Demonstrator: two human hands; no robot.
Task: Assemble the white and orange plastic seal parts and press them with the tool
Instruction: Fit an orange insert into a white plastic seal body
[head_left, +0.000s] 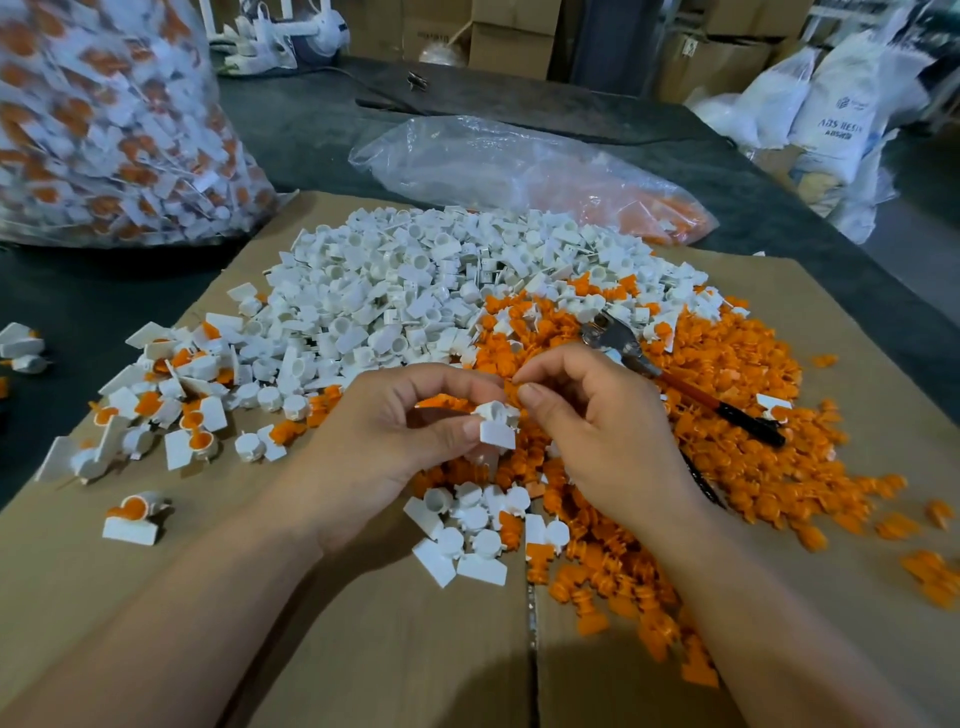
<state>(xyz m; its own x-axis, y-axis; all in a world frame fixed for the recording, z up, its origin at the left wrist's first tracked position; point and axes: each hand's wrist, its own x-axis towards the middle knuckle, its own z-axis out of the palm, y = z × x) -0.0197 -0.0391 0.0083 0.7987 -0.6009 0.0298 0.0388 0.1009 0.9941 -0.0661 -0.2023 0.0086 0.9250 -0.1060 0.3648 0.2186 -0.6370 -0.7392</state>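
Just short of mating: white part (497, 426) in the left hand (395, 431), orange part (511, 388) in the right hand (597, 426).
The left thumb and curled fingertips grip the white part. The right thumb and forefinger pinch what looks like a small orange part just above it, touching or nearly so (the fingertips hide most of it). The risk, as I judge it: the insert enters skewed, or slips from so slight a pinch into the orange pile (753, 467) below and is lost among the others. The tool (675, 384) lies unheld on that pile, beyond the right hand.
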